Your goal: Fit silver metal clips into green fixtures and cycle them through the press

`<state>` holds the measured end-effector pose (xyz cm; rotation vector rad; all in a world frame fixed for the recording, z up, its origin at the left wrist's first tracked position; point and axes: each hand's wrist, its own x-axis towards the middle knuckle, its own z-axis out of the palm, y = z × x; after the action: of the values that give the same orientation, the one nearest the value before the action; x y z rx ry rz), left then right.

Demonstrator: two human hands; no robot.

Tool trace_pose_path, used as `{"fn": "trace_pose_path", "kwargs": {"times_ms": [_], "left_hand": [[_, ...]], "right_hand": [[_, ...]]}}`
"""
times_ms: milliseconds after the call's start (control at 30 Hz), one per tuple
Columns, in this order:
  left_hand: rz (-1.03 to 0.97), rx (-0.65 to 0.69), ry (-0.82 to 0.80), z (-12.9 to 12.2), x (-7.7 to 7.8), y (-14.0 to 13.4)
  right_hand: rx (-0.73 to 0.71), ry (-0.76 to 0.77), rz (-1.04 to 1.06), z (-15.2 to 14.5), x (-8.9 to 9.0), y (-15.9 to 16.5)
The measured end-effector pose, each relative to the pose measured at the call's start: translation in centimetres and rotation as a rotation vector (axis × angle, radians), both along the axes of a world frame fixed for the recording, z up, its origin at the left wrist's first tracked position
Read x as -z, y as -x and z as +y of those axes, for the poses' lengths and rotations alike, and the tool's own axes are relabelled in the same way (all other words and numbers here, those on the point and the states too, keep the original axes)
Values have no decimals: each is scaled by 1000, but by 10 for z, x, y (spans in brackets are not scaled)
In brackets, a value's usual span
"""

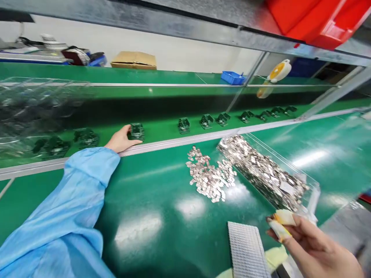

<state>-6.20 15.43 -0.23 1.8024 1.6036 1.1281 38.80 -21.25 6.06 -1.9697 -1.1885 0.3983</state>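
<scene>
My left hand (120, 139), in a light blue sleeve, reaches onto the green conveyor belt (162, 133). Its thumb and fingers close around a small dark, box-like part (136, 132) standing there. At the lower right, my right hand (307, 239) wears pale finger cots on its pinched fingertips; whatever is between them is too small to make out. Left of that hand lies a grey ribbed block (247, 247). Beyond it, a loose pile of small shiny metal pieces (210, 175) is spread on the green table, beside a clear tray (313, 189) heaped with similar pieces.
More dark parts (206, 121) stand in a row along the belt, and others (86, 138) sit left of my hand. Stacked clear plastic trays (37, 112) are at the far left. A metal shelf (174, 21) with red bins (321, 23) overhangs the table.
</scene>
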Motion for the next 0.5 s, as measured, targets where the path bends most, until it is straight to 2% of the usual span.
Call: {"fn": "trace_pose_path", "kwargs": {"times_ms": [100,167,200,267,367,433,500], "left_hand": [[-56,-65,11,-17,-10,-22],[-264,-43,5,-41,-14,-54],[-376,11,17,-59,-15,-74],[-511,196,69,-106,-13,-117],[-523,486,239,-196,-4,-178],[-620,753,434,-251,-1,-208],[-740,928,581,-290,-2,-229]], "right_hand": [[172,-38,185,-51,1,21],[226,-95,306,-68,9,39],[242,-141,348,-72,14,48],[259,-241,411,-74,27,64],[275,-341,532,-70,40,82],[295,-392,612,-69,42,90],[311,-437,659,-71,38,94]]}}
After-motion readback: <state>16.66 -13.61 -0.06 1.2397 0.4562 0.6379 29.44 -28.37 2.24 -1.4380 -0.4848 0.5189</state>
